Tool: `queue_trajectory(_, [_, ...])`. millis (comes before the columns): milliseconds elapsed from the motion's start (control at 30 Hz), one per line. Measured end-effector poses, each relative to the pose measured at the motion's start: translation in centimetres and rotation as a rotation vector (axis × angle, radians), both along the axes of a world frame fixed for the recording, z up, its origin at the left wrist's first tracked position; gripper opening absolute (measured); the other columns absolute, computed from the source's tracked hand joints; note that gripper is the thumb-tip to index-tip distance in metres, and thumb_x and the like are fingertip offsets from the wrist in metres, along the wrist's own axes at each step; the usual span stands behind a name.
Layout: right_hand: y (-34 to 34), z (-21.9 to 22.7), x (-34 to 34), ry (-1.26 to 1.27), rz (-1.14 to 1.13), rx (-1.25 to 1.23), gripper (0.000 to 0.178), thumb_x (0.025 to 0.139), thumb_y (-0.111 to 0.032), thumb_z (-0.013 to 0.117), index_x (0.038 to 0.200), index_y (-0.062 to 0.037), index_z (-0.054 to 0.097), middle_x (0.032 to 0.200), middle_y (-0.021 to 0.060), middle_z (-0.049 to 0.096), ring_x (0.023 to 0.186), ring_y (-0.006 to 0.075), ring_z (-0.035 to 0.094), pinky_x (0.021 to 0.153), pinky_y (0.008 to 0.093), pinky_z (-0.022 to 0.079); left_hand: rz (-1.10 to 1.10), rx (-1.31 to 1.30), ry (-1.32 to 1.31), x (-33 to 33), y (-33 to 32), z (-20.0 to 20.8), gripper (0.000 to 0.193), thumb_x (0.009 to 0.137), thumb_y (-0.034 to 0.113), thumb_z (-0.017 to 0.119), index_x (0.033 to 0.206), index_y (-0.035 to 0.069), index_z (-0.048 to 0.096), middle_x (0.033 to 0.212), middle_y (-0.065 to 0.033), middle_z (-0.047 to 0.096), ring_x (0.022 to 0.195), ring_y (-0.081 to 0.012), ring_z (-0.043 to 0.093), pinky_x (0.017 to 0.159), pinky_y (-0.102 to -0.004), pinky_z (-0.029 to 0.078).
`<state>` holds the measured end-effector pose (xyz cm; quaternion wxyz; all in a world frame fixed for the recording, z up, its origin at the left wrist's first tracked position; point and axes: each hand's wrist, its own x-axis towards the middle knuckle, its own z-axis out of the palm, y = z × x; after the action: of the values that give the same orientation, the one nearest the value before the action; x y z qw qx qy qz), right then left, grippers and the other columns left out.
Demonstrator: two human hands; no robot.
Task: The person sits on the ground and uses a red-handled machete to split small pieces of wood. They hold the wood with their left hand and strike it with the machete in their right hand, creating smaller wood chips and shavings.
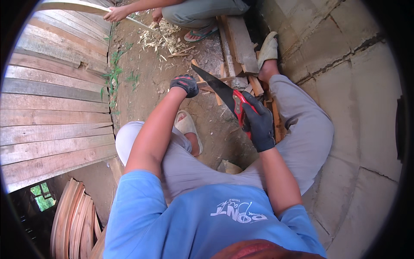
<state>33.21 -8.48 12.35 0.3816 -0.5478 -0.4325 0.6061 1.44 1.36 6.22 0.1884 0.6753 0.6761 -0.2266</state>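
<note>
My right hand, in a dark glove, grips the red handle of a handsaw. Its dark blade slants up and to the left, tip near the far side of my left hand. My left hand, also gloved, is closed around the end of a thin wooden strip. That strip runs rightward beneath the saw blade, toward a thick wooden beam. From this view I cannot tell whether the teeth touch the wood. Small wood offcuts lie under and beside the strip.
Across from me a crouching person's hand holds a long pale wooden strip above wood shavings. A plank wall stands left, a concrete block wall right. Curved boards are stacked at lower left.
</note>
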Motion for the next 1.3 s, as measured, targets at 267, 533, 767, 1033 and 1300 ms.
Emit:
queue_trajectory(267, [-2.3,12.5,2.7,-0.006,-0.052,0.513,0.041,0.101,-0.011,0.064,0.136,0.0075,0.068,0.137,0.0182,0.072,0.129,0.0252,0.066,0.111,0.0385,0.048,-0.088,-0.29,-0.043,-5.6,1.3,12.7,0.034,0.094,0.031,0.059,0.111,0.009,0.079,0.103,-0.0183,0.077,0.092,-0.0338,0.075,0.083,-0.0518,0.06])
queue_trajectory(533, [-5.0,19.9,8.1,-0.475,0.121,0.428,0.046,0.097,-0.011,0.067,0.141,0.003,0.067,0.132,0.0216,0.074,0.122,0.03,0.072,0.105,0.0395,0.053,0.276,0.113,-0.278,-3.4,-5.2,16.4,0.052,0.095,0.05,0.063,0.107,0.001,0.074,0.086,-0.0176,0.075,0.067,-0.0261,0.073,0.066,-0.0412,0.058])
queue_trajectory(767, [-3.4,11.0,5.6,-0.762,0.501,0.489,0.032,0.097,-0.02,0.067,0.126,-0.0088,0.074,0.106,0.019,0.077,0.093,0.0374,0.074,0.082,0.0455,0.058,0.425,-0.116,-0.699,-2.4,-3.3,16.0,0.049,0.1,0.049,0.064,0.104,0.001,0.073,0.079,-0.0093,0.069,0.061,-0.0195,0.068,0.057,-0.0376,0.055])
queue_trajectory(1033, [3.8,11.7,1.0,-1.208,0.702,0.818,0.044,0.092,-0.029,0.075,0.132,-0.0102,0.069,0.104,0.0195,0.075,0.092,0.0383,0.073,0.082,0.0496,0.058,0.172,-0.142,-0.565,-0.5,-1.0,15.2,0.041,0.095,0.043,0.068,0.109,0.005,0.076,0.08,-0.011,0.07,0.062,-0.0202,0.068,0.057,-0.0383,0.056])
queue_trajectory(1300, [15.3,6.4,2.3,-1.268,0.881,0.856,0.057,0.079,-0.05,0.085,0.119,-0.0115,0.076,0.101,0.018,0.076,0.093,0.0356,0.073,0.09,0.0484,0.057,-0.364,0.568,-0.291,3.0,-2.0,10.7,0.031,0.082,0.04,0.078,0.098,0.013,0.076,0.09,-0.0137,0.075,0.086,-0.0345,0.074,0.08,-0.0487,0.059])
